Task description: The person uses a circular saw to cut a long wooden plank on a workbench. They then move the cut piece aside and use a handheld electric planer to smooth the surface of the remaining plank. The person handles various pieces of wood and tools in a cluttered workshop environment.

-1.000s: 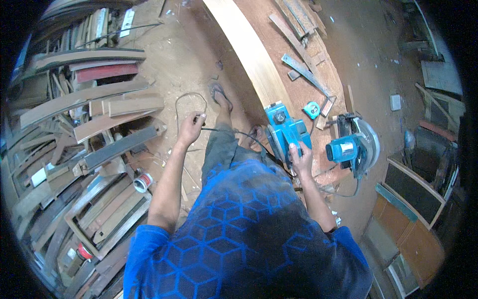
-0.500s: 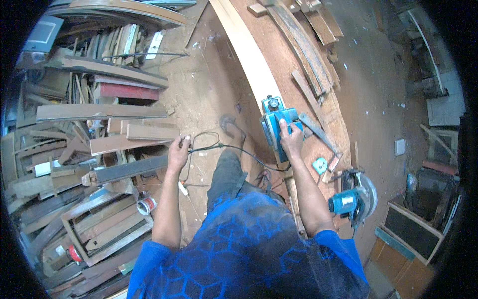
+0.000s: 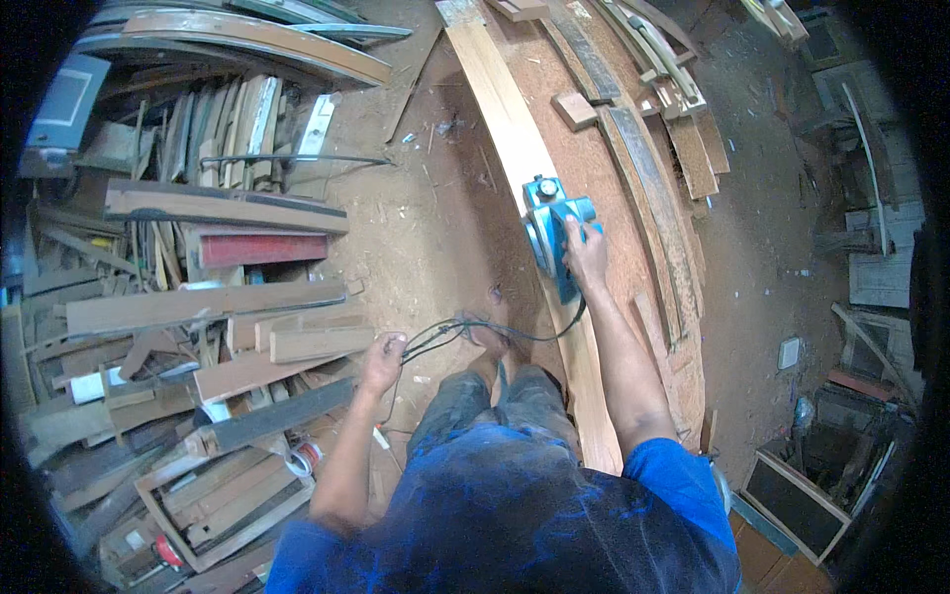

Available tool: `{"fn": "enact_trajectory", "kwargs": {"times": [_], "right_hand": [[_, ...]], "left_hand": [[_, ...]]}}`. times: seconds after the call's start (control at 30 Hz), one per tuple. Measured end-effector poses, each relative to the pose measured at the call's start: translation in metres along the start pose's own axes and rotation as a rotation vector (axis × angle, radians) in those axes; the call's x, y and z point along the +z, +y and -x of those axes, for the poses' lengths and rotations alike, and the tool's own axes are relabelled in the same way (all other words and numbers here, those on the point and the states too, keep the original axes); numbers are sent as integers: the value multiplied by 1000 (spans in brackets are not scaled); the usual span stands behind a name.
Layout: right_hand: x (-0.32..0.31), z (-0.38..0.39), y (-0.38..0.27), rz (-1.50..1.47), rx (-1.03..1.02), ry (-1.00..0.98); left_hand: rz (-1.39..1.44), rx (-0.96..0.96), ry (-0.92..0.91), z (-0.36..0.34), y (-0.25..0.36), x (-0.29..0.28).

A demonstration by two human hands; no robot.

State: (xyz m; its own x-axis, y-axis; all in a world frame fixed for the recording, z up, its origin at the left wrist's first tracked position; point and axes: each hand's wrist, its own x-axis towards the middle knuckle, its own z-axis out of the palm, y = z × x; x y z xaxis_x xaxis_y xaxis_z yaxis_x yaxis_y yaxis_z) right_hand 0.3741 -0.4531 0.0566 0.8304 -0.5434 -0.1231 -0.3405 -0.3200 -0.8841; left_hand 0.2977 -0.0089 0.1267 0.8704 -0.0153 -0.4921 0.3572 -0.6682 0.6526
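Observation:
A blue electric hand planer [image 3: 550, 238] rests on a long pale wooden board [image 3: 492, 84], which runs from the far edge back past my right side. My right hand [image 3: 586, 252] is wrapped round the planer's rear handle. Out to the left, my left hand [image 3: 382, 364] is closed on the planer's black power cord [image 3: 450, 327]. Loops of that cord hang between the hand and the tool, over my legs.
The board lies along a wooden workbench [image 3: 554, 129]. To its right are a dark-topped long beam [image 3: 648, 188] and a small wood block [image 3: 574, 111]. Stacked lumber [image 3: 208, 302] fills the left side. A dark-panelled wooden frame [image 3: 798, 495] stands at the lower right.
I have moved forward along the bench with the planer; more board now shows behind it. The circular saw has dropped mostly out of view. Both hands keep their holds.

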Motion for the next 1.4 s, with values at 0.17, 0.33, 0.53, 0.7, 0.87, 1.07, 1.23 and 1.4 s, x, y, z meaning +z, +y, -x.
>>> {"fn": "enact_trajectory", "kwargs": {"times": [0.17, 0.33, 0.53, 0.7, 0.87, 1.07, 1.23, 1.4], "right_hand": [[63, -113, -47, 4, 47, -41], [123, -216, -81, -48, 40, -50], [203, -359, -108, -11, -29, 16], [276, -475, -161, 10, -114, 65], [321, -585, -207, 195, -227, 203], [308, -597, -223, 36, 126, -139], [268, -535, -207, -97, 206, -191], [214, -451, -158, -136, 241, -196]], "left_hand": [[123, 4, 21, -84, 8, -32], [259, -42, 4, -145, 34, -53], [303, -187, -14, -229, 60, -69], [299, -259, 0, -309, 100, -79], [237, -324, -49, -380, 149, -97], [265, -241, 29, -386, 149, -93], [158, -205, 6, -342, 125, -90], [193, -182, 68, -281, 92, -76]]}}
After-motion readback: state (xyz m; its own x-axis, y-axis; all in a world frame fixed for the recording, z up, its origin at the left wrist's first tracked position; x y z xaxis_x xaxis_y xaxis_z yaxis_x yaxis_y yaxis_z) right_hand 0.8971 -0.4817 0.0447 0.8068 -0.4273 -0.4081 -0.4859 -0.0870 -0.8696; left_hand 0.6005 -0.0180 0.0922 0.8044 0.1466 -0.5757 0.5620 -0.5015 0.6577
